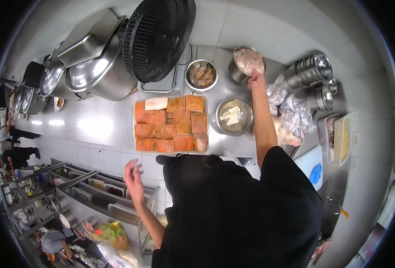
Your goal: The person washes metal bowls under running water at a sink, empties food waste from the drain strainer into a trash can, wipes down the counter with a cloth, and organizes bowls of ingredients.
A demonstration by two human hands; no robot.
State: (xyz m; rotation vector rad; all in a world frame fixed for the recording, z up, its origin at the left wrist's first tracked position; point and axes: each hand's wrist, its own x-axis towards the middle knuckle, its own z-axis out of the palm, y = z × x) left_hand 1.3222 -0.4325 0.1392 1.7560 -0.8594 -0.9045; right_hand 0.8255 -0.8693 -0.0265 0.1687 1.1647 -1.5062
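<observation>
My right hand (pixel 256 81) reaches to the back of the steel counter, its fingers closed at the near rim of a deep metal pot (pixel 236 71). Pale pink minced meat (pixel 249 61) is heaped in that pot. In front of it sits a steel bowl (pixel 220 125) with pale slabs inside. A tray of orange-skinned meat slabs (pixel 172 118), one of them white on top, lies left of the bowl. My left hand (pixel 134 177) hangs over the floor side of the counter, fingers apart and loosely bent, holding nothing.
Behind the tray stand a black fan (pixel 159 40) and a bowl of brownish pieces (pixel 201 75). Large lidded pots (pixel 90 76) line the back left. Plastic bags (pixel 295 116) and stacked steel containers (pixel 309 69) stand right. Other people work at far left, near a shelf rack (pixel 94 172).
</observation>
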